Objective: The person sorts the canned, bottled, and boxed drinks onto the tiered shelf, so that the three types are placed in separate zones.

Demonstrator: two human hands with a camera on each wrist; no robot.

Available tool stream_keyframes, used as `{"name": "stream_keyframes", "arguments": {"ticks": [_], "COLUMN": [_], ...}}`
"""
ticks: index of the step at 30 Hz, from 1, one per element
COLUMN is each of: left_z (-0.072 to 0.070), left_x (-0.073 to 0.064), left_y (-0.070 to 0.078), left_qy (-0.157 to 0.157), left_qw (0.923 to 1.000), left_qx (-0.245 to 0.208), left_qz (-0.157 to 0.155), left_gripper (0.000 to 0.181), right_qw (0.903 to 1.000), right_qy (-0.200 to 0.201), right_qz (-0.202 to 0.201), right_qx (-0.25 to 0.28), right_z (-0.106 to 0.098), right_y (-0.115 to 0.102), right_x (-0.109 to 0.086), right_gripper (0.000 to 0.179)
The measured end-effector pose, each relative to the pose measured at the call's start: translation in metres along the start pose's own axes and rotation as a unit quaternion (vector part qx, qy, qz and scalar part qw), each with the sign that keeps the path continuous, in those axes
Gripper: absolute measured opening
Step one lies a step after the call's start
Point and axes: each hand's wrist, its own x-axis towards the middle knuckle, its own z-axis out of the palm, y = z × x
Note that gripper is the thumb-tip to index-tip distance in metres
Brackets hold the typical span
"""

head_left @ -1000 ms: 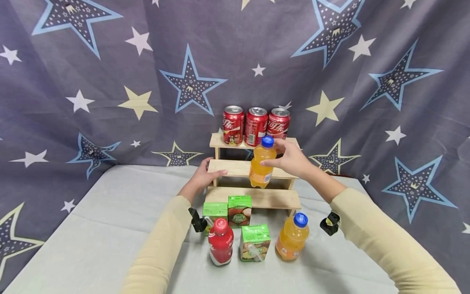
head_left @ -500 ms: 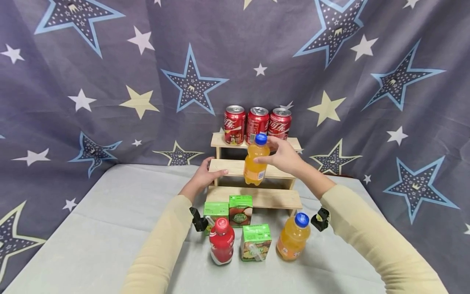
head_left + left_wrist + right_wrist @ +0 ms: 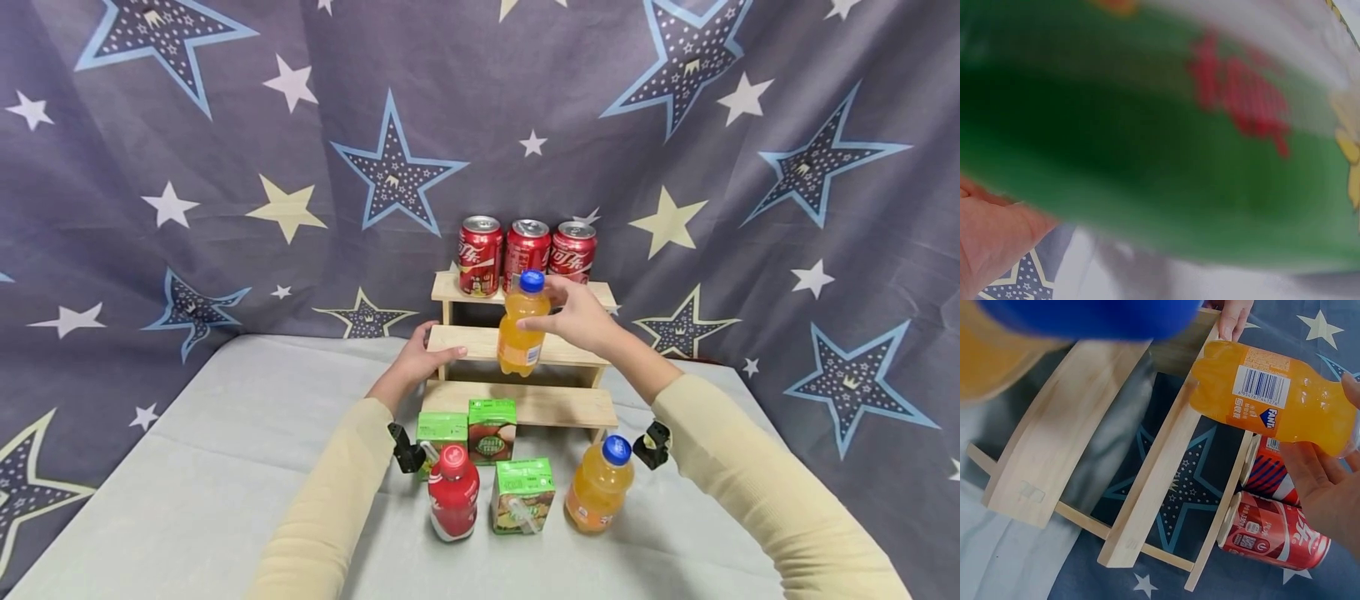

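Observation:
My right hand point(image 3: 581, 318) holds a Fanta bottle point(image 3: 517, 340) of orange drink with a blue cap by its upper part. In the head view it overlaps the middle step of a three-tier wooden shelf point(image 3: 468, 340); in the right wrist view the bottle point(image 3: 1254, 394) has its base over that step. My left hand point(image 3: 414, 362) grips the middle step's left end, thumb on top. In the left wrist view a blurred green surface point(image 3: 1147, 150) hides most of that hand point(image 3: 997, 240). On the top step stand three red cola cans point(image 3: 480, 258).
In front of the shelf stand green-topped drink cartons point(image 3: 522, 497), a red bottle point(image 3: 453, 500) and a second orange Fanta bottle point(image 3: 600, 487). A pale cloth point(image 3: 187, 492) covers the table. Behind hangs a grey curtain point(image 3: 465, 83) with stars.
My right hand has carried the Fanta bottle a little left and slightly up, mostly in the first half second. My left hand keeps its grip on the shelf.

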Motion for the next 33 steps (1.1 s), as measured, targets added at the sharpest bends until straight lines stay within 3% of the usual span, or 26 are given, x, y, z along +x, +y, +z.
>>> {"name": "stream_keyframes", "arguments": {"ticks": [16, 33], "left_z": [0.0, 0.0], "left_x": [-0.003, 0.001], "left_y": [0.004, -0.001], "left_qy": [-0.003, -0.004], "left_qw": [1.0, 1.0], "left_qx": [0.0, -0.001], "left_qz": [-0.002, -0.003], "left_gripper": [0.093, 0.094], "right_qw": [0.9998, 0.9995], "right_qy": [0.009, 0.026], "right_qz": [0.002, 0.01], "right_qx": [0.015, 0.016], "right_z": [-0.009, 0.007], "right_y": [-0.01, -0.017], "right_x": [0.008, 0.028], "right_gripper": [0.065, 0.063]}}
